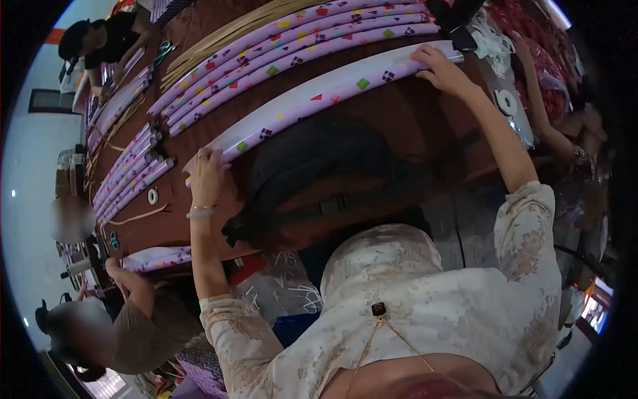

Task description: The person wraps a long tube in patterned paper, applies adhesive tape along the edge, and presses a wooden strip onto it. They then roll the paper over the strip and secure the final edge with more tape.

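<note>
A long lilac roll (319, 100) printed with colored shapes lies across the brown table, with a pale strip along its far side. At its left end, my left hand (207, 176) has its fingers bent over the roll. My right hand (442, 70) grips the roll near its right end, thumb and fingers on its edge. Beyond it lie several finished-looking lilac rolls (266, 70) side by side. A black bag (319, 156) with a strap and buckle rests between the roll and my body.
Tan strips (219, 33) lie behind the rolls. More rolls (129, 169), a tape ring (153, 195) and scissors (163, 52) are at left. Another tape ring (506, 102) and a black device (463, 38) are at right. Other people (146, 319) work around the table.
</note>
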The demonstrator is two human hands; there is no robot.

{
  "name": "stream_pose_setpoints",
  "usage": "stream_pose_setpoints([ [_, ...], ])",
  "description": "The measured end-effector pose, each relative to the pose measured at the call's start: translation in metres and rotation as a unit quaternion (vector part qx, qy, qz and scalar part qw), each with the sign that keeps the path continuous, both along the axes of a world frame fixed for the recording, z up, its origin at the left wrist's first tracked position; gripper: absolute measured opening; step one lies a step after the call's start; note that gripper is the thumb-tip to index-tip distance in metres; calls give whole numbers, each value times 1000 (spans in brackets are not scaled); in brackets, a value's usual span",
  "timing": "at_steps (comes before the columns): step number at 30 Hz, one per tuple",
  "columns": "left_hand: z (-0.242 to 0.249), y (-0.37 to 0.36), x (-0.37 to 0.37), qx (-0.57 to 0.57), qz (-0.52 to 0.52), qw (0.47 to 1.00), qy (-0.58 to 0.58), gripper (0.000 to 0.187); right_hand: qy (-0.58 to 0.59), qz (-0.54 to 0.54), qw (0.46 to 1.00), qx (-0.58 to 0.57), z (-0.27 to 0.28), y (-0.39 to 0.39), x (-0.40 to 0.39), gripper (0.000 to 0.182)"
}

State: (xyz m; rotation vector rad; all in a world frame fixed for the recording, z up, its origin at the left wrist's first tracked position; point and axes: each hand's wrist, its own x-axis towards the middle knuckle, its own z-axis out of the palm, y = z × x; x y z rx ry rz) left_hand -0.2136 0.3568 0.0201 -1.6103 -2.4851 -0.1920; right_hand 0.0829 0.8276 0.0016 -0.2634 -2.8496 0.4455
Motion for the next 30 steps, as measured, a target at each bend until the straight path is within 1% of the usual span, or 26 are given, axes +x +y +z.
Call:
stream_pose_setpoints([
  [1, -2, -2, -1, 3, -10, 1000, -2, 33, 20, -1, 1000, 6, -1, -3, 0, 39],
  [3, 4, 0, 1, -35, 24, 999, -32, 36, 31, -29, 999, 10, -4, -3, 0, 38],
  [5, 3, 0, 1, -26, 3, 999, -40, 37, 3, -1, 998, 64, -9, 3, 1, 36],
  [6, 1, 0, 0, -1, 17, 999, -41, 38, -3, -11, 999, 37, -10, 2, 0, 34],
  [7, 0, 0, 1, 24, 32, 998, -42, 38, -2, -19, 999, 41, -10, 2, 1, 34],
  [8, 5, 0, 0, -16, 22, 999, -36, 35, -11, -36, 998, 59, -9, 0, 1, 34],
  [9, 8, 1, 2, -14, 16, 999, -35, 35, -21, -53, 995, 76, -9, -2, 1, 33],
  [10, 11, 1, 4, -25, 32, 998, -48, 33, 12, -61, 990, 124, -15, -3, 1, 33],
  [11, 14, 0, 6, -37, 49, 996, -63, 30, 13, -64, 990, 124, -18, -4, 1, 33],
  [13, 4, -4, -2, -34, 52, 997, -51, 27, 99, -58, 980, 162, -23, -4, 3, 32],
  [14, 3, -4, -2, -35, 52, 996, -64, 28, 99, -59, 980, 163, -20, -4, 4, 32],
  [16, 1, -5, -3, -37, 53, 995, -77, 29, 111, -90, 968, 205, -12, -6, 4, 31],
  [17, 2, -4, -2, -43, 59, 994, -79, 29, 113, -89, 968, 204, -10, -8, 5, 31],
  [19, 3, -5, -1, -50, 70, 993, -79, 29, 53, -126, 981, 134, -4, -11, 7, 30],
  [20, 5, -3, 2, -42, 70, 994, -67, 28, 54, -123, 982, 133, -3, -11, 6, 30],
  [22, 5, -1, 5, -33, 72, 995, -54, 26, 17, -124, 990, 63, -1, -9, 8, 32],
  [26, 4, -2, 3, -17, 52, 997, -52, 26, 32, -93, 991, 96, -10, 0, 10, 36],
  [28, 3, -4, -1, -26, 52, 996, -68, 26, 10, -136, 991, 8, 2, -2, 12, 41],
  [29, 3, -6, -2, -29, 63, 995, -67, 26, -28, -145, 989, 9, 13, -9, 14, 44],
  [30, 3, -7, -1, -11, 44, 997, -66, 26, -28, -132, 991, 5, 6, -8, 15, 44],
])
